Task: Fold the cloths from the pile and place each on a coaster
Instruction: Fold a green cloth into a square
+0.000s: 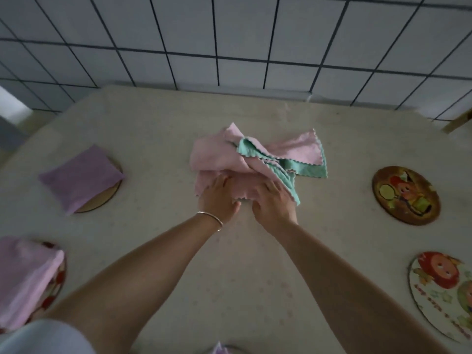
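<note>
In the head view both hands lie on the near edge of the pile of pink and teal cloths (255, 157) at the table's (242, 264) middle. The left hand (217, 198) and right hand (274, 203) spread their fingers flat on the pink cloth (217, 159), gripping nothing. A folded purple cloth (79, 172) covers the left coaster (112, 192); the brown coaster (406, 195) at right is bare.

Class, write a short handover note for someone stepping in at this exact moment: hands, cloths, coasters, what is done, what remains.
Left hand and right hand: both rest on the near edge of the pink cloth in the pile; whether either has a grip is unclear.
Green cloth is tangled in the same pile.
Done: purple cloth and folded pink cloth on left coasters.
Left: two right coasters bare.
</note>
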